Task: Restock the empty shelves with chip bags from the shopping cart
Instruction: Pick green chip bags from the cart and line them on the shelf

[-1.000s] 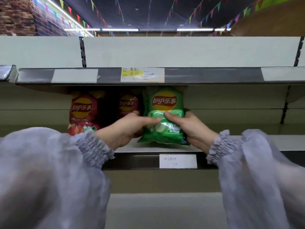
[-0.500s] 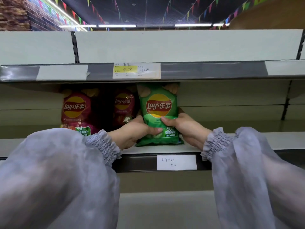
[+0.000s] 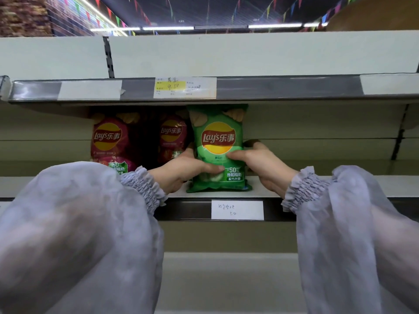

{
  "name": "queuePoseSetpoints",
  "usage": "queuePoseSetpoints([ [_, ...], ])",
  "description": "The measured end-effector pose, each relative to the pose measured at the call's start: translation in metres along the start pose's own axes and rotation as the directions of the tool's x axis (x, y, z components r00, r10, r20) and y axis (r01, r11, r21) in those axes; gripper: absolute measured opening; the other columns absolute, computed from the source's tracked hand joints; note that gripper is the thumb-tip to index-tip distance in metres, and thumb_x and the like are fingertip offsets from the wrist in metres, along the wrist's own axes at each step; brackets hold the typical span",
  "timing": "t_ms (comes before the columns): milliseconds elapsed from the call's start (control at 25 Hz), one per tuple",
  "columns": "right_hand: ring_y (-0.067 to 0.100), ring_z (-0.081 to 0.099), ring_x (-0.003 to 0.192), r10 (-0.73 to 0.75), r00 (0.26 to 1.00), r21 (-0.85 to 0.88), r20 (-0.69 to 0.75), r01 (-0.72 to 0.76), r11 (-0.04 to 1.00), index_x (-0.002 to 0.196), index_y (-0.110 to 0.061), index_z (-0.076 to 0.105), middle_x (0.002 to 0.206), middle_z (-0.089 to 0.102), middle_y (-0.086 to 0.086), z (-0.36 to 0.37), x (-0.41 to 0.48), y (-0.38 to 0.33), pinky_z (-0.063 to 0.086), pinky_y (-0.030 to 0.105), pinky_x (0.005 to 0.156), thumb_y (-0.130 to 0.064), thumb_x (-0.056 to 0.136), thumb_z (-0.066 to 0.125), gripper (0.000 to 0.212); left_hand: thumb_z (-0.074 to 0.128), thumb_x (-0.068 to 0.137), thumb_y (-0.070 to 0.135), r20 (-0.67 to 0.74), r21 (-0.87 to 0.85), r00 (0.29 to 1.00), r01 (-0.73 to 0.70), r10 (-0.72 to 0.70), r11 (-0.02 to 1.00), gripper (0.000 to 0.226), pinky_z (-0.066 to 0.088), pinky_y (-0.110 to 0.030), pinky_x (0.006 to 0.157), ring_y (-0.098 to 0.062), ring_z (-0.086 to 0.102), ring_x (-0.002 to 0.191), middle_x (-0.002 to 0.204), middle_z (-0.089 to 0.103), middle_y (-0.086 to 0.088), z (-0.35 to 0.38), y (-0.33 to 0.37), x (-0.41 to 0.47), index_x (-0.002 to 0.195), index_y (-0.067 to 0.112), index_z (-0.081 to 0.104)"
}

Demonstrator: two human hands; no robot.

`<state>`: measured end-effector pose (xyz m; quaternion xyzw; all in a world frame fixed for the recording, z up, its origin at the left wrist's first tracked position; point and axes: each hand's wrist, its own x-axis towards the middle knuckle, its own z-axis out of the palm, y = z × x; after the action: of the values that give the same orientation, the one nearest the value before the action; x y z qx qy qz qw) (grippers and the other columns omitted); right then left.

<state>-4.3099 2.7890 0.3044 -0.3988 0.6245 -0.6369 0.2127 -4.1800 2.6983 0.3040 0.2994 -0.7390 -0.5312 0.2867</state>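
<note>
Head view: a pale store shelf [image 3: 340, 184]. The green chip bag [image 3: 217, 150] stands near its front edge beside red bags [image 3: 108, 141]. The left hand [image 3: 181, 171] and right hand [image 3: 260, 164] grip its sides. I'd square it upright, label forward, before easing both hands off.

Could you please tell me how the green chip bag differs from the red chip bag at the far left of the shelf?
The green chip bag is held by the left hand and right hand; the far-left red chip bag stands free. The green one's bottom edge shows; a sleeve hides the red one's. Both stand upright on the shelf, same logo.
</note>
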Motion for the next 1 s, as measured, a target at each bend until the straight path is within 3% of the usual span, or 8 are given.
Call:
queuePoseSetpoints([
  [120, 0.027, 0.054, 0.106, -0.147, 0.983, -0.257, -0.112, 0.114, 0.960, 0.122, -0.004, 0.041, 0.124, 0.050, 0.015, -0.001, -0.011, -0.005, 0.050, 0.038, 0.085, -0.018, 0.082, 0.065, 0.049, 0.088, 0.048, 0.040, -0.101, -0.004, 0.994, -0.051, 0.050, 0.999, 0.100, 0.052, -0.028, 0.083, -0.019, 0.060, 0.106, 0.124, 0.061, -0.005, -0.004, 0.001, -0.005, 0.132, 0.013, 0.042],
  [240, 0.022, 0.046, 0.113, -0.314, 0.947, -0.346, -0.073, 0.271, 0.898, 0.123, -0.012, 0.041, 0.126, 0.043, 0.008, 0.004, -0.032, -0.011, 0.045, 0.025, 0.083, -0.019, 0.084, 0.061, 0.044, 0.078, 0.036, 0.055, -0.199, -0.057, 0.975, -0.109, 0.095, 0.992, 0.115, 0.048, -0.043, 0.099, -0.025, 0.058, 0.114, 0.128, 0.059, -0.007, -0.005, 0.001, -0.014, 0.136, 0.014, 0.039],
  [320, 0.015, 0.042, 0.113, -0.376, 0.927, -0.327, -0.017, 0.350, 0.878, 0.119, -0.018, 0.043, 0.124, 0.041, 0.002, 0.011, -0.048, -0.012, 0.038, 0.016, 0.074, -0.017, 0.085, 0.060, 0.037, 0.075, 0.048, 0.053, -0.275, -0.048, 0.955, -0.132, 0.114, 0.990, 0.102, 0.048, -0.040, 0.098, -0.021, 0.058, 0.112, 0.122, 0.061, -0.005, -0.004, 0.005, -0.029, 0.135, 0.011, 0.042],
  [440, 0.014, 0.042, 0.112, -0.443, 0.891, -0.268, 0.095, 0.452, 0.851, 0.108, -0.023, 0.045, 0.118, 0.042, 0.001, 0.033, -0.067, -0.008, 0.036, 0.025, 0.087, -0.015, 0.084, 0.060, 0.030, 0.069, 0.081, 0.030, -0.407, 0.005, 0.897, -0.187, 0.173, 0.982, 0.042, 0.045, -0.028, 0.091, -0.010, 0.057, 0.095, 0.097, 0.059, 0.006, -0.011, 0.001, -0.056, 0.115, 0.020, 0.047],
  [560, 0.015, 0.045, 0.106, -0.487, 0.846, -0.210, 0.216, 0.527, 0.823, 0.100, -0.023, 0.048, 0.110, 0.044, 0.002, 0.070, -0.077, -0.002, 0.035, 0.023, 0.085, -0.012, 0.081, 0.062, 0.026, 0.065, 0.086, 0.025, -0.501, 0.086, 0.845, -0.167, 0.187, 0.982, 0.022, 0.046, -0.029, 0.091, -0.014, 0.057, 0.100, 0.102, 0.061, 0.001, -0.026, -0.009, -0.094, 0.106, 0.019, 0.056],
  [640, 0.016, 0.049, 0.101, -0.477, 0.833, -0.125, 0.279, 0.524, 0.843, 0.091, -0.022, 0.051, 0.105, 0.045, 0.003, 0.100, -0.085, -0.002, 0.037, 0.018, 0.082, -0.009, 0.081, 0.062, 0.020, 0.062, 0.088, 0.021, -0.546, 0.084, 0.820, -0.151, 0.172, 0.985, 0.003, 0.044, -0.028, 0.083, -0.013, 0.057, 0.089, 0.087, 0.062, 0.001, -0.042, -0.017, -0.126, 0.086, 0.019, 0.061],
  [800, 0.011, 0.050, 0.082, -0.468, 0.785, 0.058, 0.406, 0.488, 0.871, 0.073, -0.024, 0.055, 0.094, 0.054, 0.005, 0.159, -0.111, -0.006, 0.037, 0.010, 0.067, -0.005, 0.082, 0.059, 0.021, 0.059, 0.089, 0.018, -0.684, 0.073, 0.721, -0.081, 0.109, 0.994, 0.017, 0.042, -0.028, 0.072, -0.014, 0.053, 0.076, 0.080, 0.058, -0.006, -0.085, -0.035, -0.195, 0.072, 0.018, 0.061],
  [1000, 0.008, 0.053, 0.063, -0.438, 0.624, 0.344, 0.648, 0.273, 0.898, 0.072, -0.012, 0.057, 0.068, 0.059, 0.005, 0.242, -0.181, -0.006, 0.040, 0.013, 0.060, 0.002, 0.086, 0.054, 0.020, 0.057, 0.089, 0.008, -0.843, 0.039, 0.535, -0.051, 0.061, 0.998, 0.019, 0.046, -0.017, 0.064, -0.006, 0.059, 0.065, 0.076, 0.062, 0.000, -0.138, -0.069, -0.303, 0.072, 0.016, 0.059],
])
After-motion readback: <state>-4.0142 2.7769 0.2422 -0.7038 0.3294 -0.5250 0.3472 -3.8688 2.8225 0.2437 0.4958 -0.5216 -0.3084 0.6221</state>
